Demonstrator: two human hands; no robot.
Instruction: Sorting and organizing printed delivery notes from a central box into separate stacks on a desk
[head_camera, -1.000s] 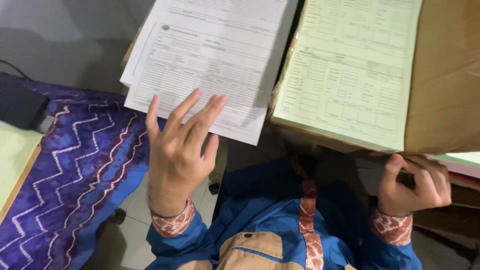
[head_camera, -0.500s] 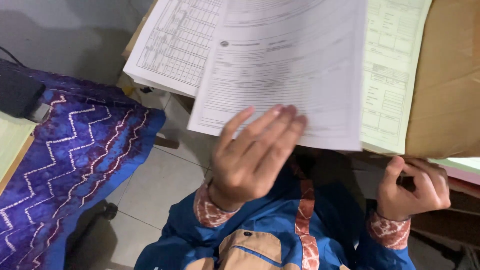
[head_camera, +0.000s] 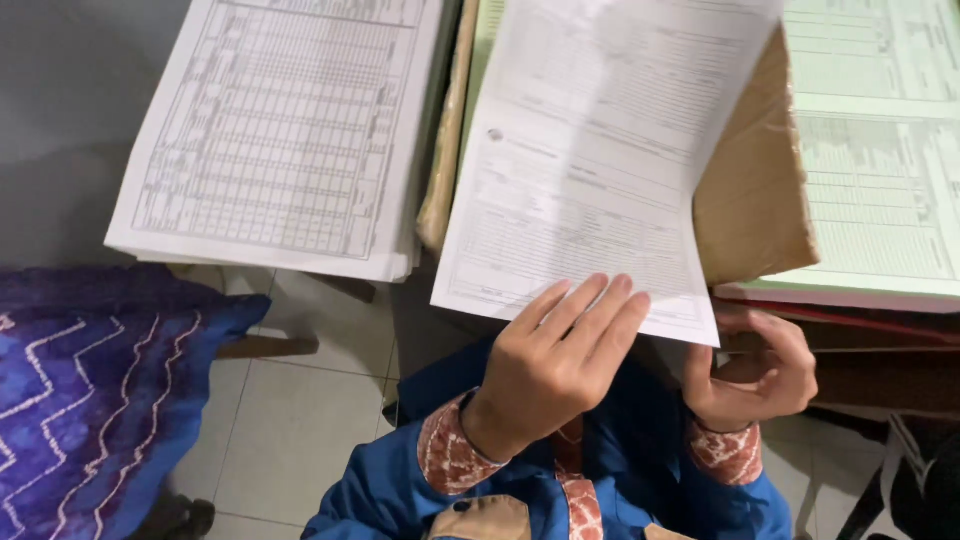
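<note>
Left hand (head_camera: 555, 365) grasps a printed sheet (head_camera: 600, 170) over the cardboard folder (head_camera: 750, 190) of forms; right hand (head_camera: 755, 370) curls, holding nothing visible

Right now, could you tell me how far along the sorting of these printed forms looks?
Done: a stack of white gridded forms lies turned aside on the left. In hand: the left hand lifts a single white sheet by its lower edge; the right hand curls just under that sheet's corner, empty as far as I can see. Left: a pale green pile sits beside a brown cardboard divider. How many sheets remain cannot be told.
</note>
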